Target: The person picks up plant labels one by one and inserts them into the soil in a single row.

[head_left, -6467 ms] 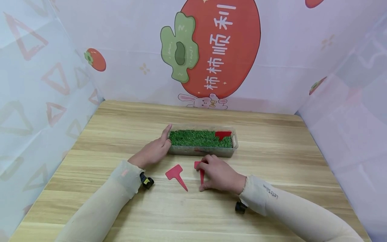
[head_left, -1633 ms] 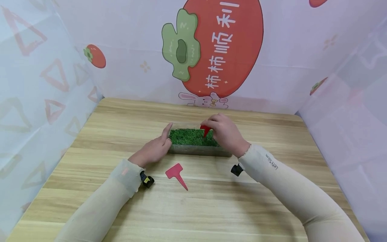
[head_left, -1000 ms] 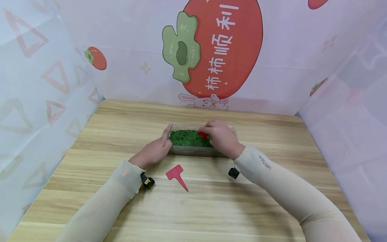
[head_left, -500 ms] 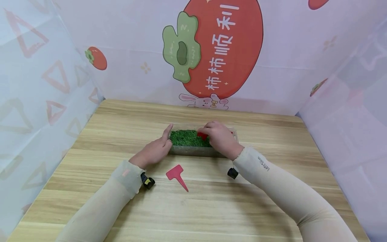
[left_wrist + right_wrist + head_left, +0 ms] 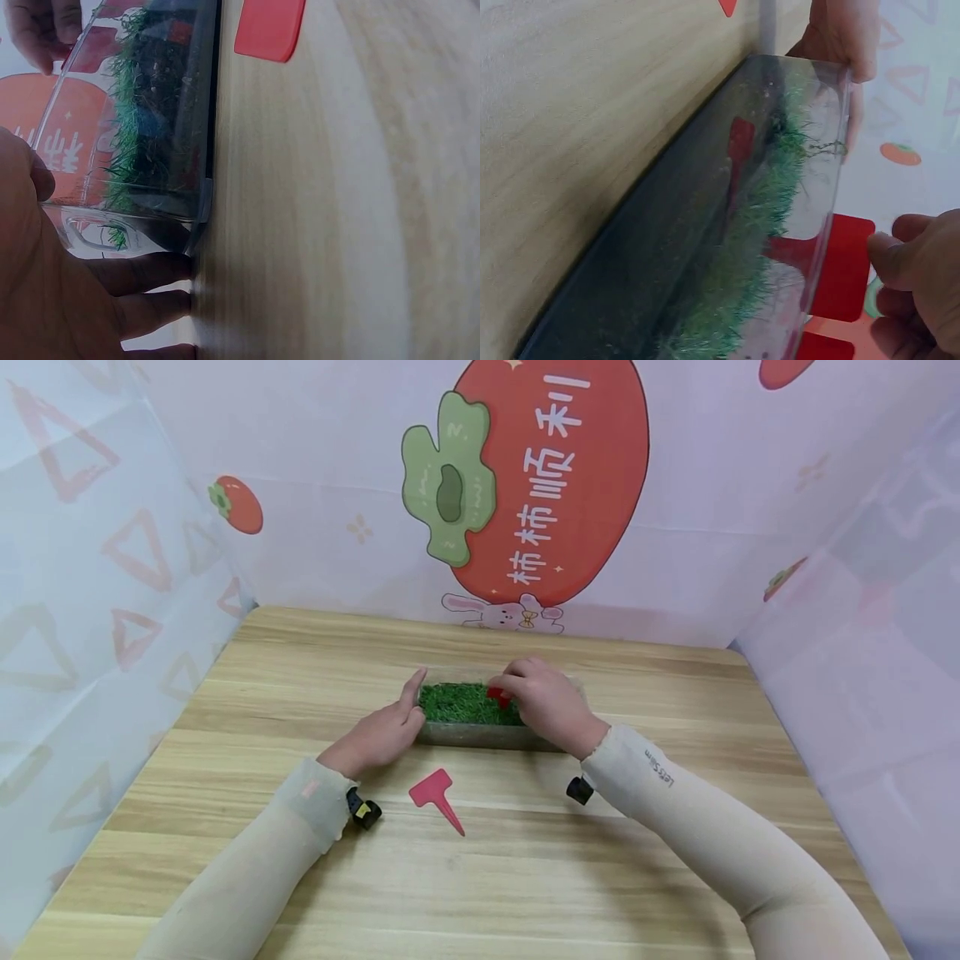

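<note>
A long clear plastic box (image 5: pixel 487 737) filled with artificial grass (image 5: pixel 465 703) stands on the table. My left hand (image 5: pixel 378 732) holds its left end, thumb at the rim (image 5: pixel 56 112) and other fingers against the end wall. My right hand (image 5: pixel 551 703) is over the box's right half, pinching the top of a red T-shaped plant label (image 5: pixel 498 696). That label's stem goes down into the grass in the right wrist view. Part of another red label (image 5: pixel 825 348) shows beside it there; the right hand hides it in the head view.
One more red plant label (image 5: pixel 431 789) lies flat on the wooden table (image 5: pixel 525 877) in front of the box. Printed cloth walls (image 5: pixel 315 460) enclose the table at the back and both sides.
My right hand has picked the right-hand label off the table, carried it over the box and lowered it into the grass. The left hand has stayed at the box's end.
</note>
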The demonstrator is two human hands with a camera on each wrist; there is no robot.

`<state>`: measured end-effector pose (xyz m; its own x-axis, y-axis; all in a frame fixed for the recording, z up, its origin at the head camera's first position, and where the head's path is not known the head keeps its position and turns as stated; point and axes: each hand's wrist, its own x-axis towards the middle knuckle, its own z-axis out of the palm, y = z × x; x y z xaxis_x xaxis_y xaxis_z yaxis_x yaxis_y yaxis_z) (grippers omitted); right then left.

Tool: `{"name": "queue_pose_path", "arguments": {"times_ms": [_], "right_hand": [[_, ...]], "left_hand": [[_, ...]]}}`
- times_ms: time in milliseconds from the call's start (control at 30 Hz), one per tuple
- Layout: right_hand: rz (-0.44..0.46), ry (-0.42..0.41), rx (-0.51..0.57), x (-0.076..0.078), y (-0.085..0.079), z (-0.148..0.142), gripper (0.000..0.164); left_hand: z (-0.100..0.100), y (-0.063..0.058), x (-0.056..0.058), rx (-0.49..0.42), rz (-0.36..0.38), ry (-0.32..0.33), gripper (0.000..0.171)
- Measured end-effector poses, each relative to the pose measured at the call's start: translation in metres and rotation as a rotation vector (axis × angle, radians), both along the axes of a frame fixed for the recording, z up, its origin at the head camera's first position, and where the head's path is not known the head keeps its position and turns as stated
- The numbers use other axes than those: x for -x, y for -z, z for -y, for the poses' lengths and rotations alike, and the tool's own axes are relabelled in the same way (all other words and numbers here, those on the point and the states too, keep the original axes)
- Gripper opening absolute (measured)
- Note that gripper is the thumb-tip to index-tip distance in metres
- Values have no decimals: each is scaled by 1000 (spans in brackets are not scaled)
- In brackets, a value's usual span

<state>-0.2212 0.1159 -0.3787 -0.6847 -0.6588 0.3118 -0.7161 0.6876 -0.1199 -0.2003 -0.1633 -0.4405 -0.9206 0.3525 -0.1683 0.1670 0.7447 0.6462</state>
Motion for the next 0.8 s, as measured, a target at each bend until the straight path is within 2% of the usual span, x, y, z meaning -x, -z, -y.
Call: {"name": "queue_pose_path", "arguments": {"times_ms": [133,300,433,567,667,800], "right_hand": [[-78,-60,63,-7,-2,1,29],[-114,-182,107,-28,6,15,24],[-78,-268,67,-51,15,30,22],[21,-324,-49,-69,26,42,20],[79,-356,-138,-75,35,49,24],[114,-424,-184,-75,47,54,39]], "left_hand": [[0,0,0,-2,-1,0,65],[-1,1,2,-5,-1,-1,65],[0,2,2,-7,-5,-7,64],[1,2,2,-8,-14,-3,64],[1,1,1,-9,-12,2,64],[0,1,1,-10,-1,3,64]]}}
